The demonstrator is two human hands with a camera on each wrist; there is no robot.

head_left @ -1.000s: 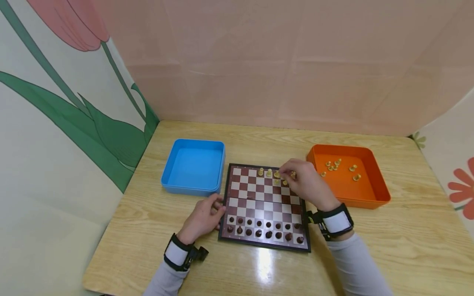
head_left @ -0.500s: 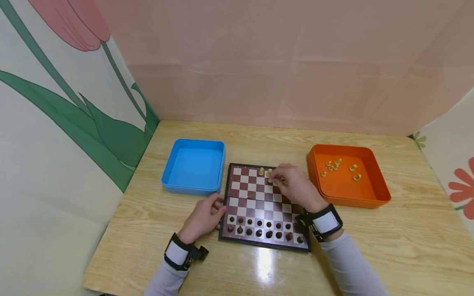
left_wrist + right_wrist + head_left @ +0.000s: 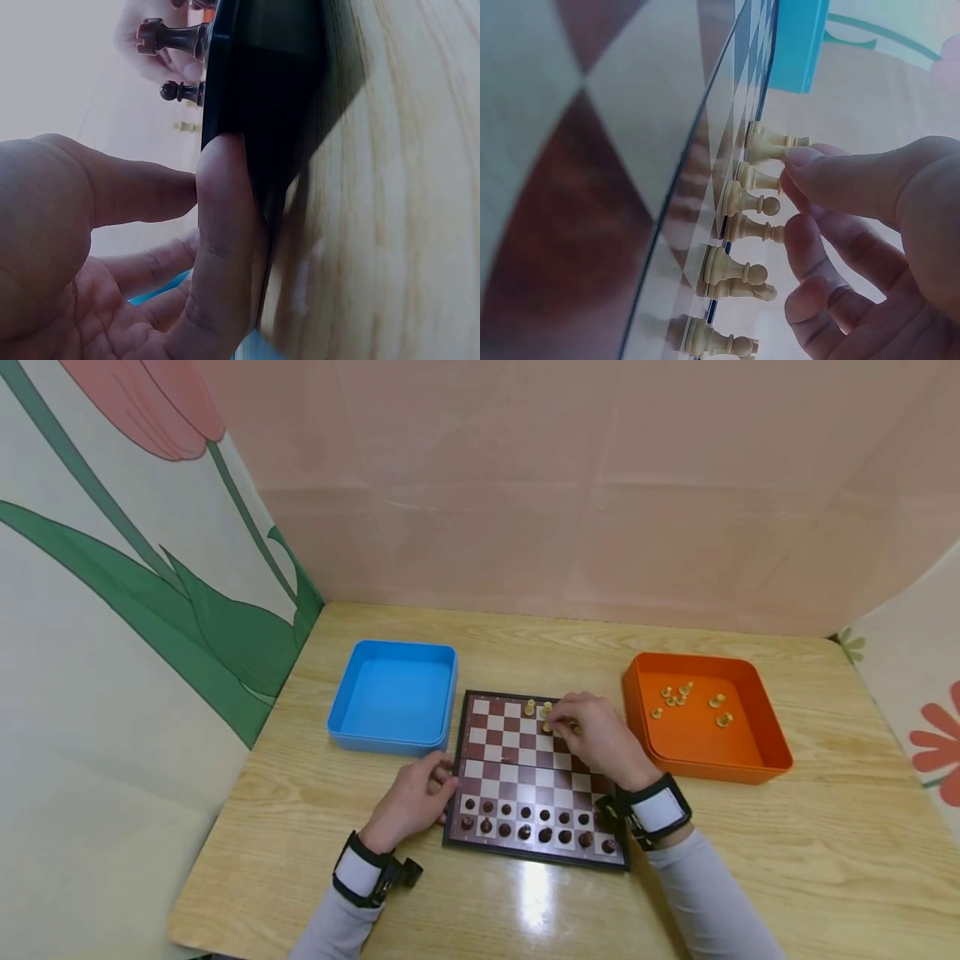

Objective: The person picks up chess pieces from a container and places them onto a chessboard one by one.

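Observation:
A small chessboard (image 3: 536, 774) lies on the wooden table (image 3: 787, 860). Dark pieces (image 3: 536, 827) fill its two near rows, and a few light pieces (image 3: 530, 707) stand in the far rows. My right hand (image 3: 592, 735) reaches over the far rows, its fingertips (image 3: 801, 157) closed on a light piece (image 3: 769, 144) among several others (image 3: 742, 201). My left hand (image 3: 412, 800) holds the board's left edge (image 3: 262, 75), thumb (image 3: 221, 225) pressed along it, close to the dark pieces (image 3: 169, 36).
An empty blue tray (image 3: 393, 695) stands left of the board. To the right, an orange tray (image 3: 750, 758) holds several light pieces (image 3: 678, 697). Patterned walls close in the table on three sides.
My right hand moved left along the far rows, away from the orange tray, and has rested on the light pieces for the last half second. The left hand stayed put.

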